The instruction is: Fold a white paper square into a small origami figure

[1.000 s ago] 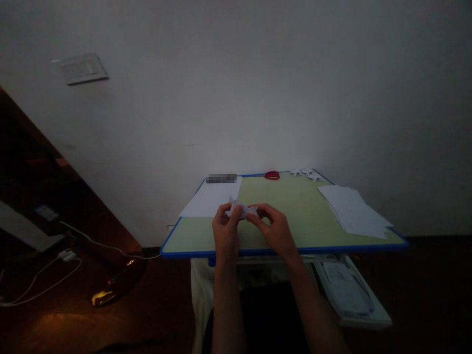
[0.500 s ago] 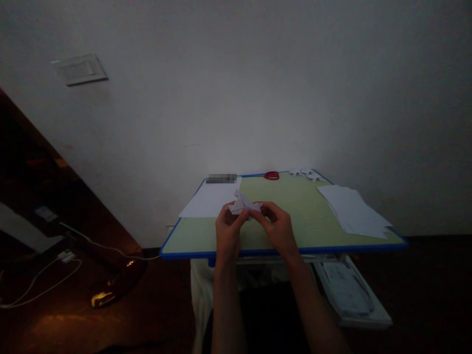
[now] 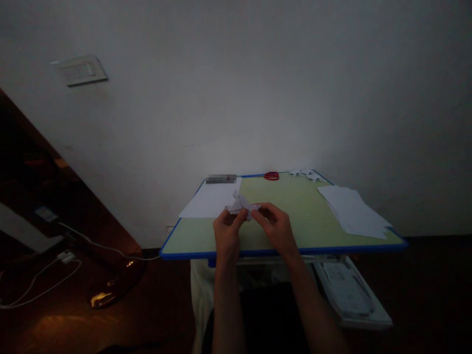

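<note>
Both my hands hold a small folded white paper piece [image 3: 241, 204] just above the near part of a green table with a blue rim [image 3: 280, 251]. My left hand [image 3: 225, 232] pinches its left side with thumb and fingers closed. My right hand [image 3: 276, 227] pinches its right side, fingers curled. The paper piece has several folded flaps and points sticking up.
A white sheet [image 3: 212, 199] lies at the table's far left, a stack of white sheets [image 3: 352, 211] at the right. Red scissors [image 3: 272, 175] and small folded paper shapes [image 3: 306, 173] sit at the far edge. White wall behind; cables [image 3: 55, 268] on the floor at left.
The folded paper has been turned and lifted slightly between my fingers; both hands shifted a little but stay in the same place over the table.
</note>
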